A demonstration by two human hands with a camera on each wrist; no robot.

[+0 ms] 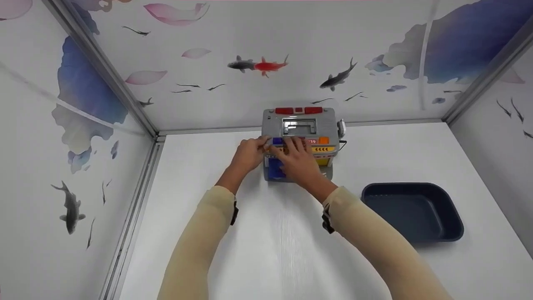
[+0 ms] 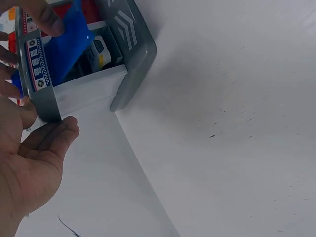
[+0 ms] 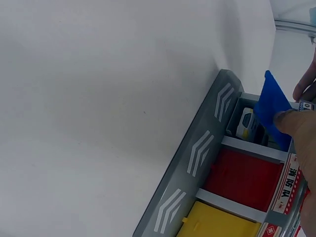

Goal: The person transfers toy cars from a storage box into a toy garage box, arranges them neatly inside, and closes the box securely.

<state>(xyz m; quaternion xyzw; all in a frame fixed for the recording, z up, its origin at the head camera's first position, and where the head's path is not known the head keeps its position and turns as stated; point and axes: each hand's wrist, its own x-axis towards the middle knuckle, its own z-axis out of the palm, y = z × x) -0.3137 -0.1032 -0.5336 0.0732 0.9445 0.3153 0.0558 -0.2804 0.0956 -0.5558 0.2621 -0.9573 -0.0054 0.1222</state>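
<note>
A grey toy garage [image 1: 272, 125] stands against the back wall, with blue, red and yellow doors along its front. The blue door [image 2: 66, 54] is swung outward, and behind it a white toy vehicle [image 3: 245, 123] is partly visible. My left hand [image 1: 248, 154] grips the garage's left front corner, thumb and fingers either side of the edge. Over the front edge lies my right hand [image 1: 302, 164]: its thumb holds the swung-out blue door while its other fingers rest on the roof. The red door [image 3: 242, 177] and yellow door [image 3: 217, 222] look closed.
A dark blue rectangular bin [image 1: 410, 216] sits at the right on the white table [image 1: 258, 250], partly behind the right forearm. Printed wall panels [image 1: 200, 108] enclose the back and sides. A small handle [image 1: 342, 129] juts from the garage's right side.
</note>
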